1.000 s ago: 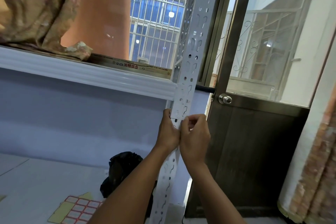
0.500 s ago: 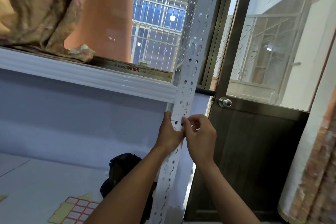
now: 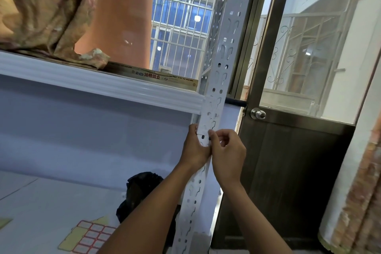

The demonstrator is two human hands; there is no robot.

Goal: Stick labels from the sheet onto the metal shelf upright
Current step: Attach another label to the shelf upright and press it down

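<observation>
Head camera, looking up along a pale grey metal shelf upright (image 3: 221, 68) punched with slots, which stands just left of a door.

Both hands are together on the upright, just below the white shelf beam (image 3: 103, 82). The left hand (image 3: 194, 148) wraps the post's left edge with its thumb on the front face. The right hand (image 3: 226, 154) has curled fingers, and its thumb and forefinger are pinched at the right edge of a small white label (image 3: 204, 140) lying on the post. Whiter patches above it look like labels already stuck on.

The label sheet (image 3: 90, 239), with red-bordered stickers and some yellow backing showing, lies well below on a pale surface (image 3: 41, 202) at lower left, beside a black bag (image 3: 142, 189). Crumpled fabric (image 3: 41, 6) sits on the shelf above.

The step in hand appears to be seating this label on the post. Next it probably needs smoothing flat and wrapping round the edge without creasing over the slots. Then one hand would reach down to the sheet for another.
</observation>
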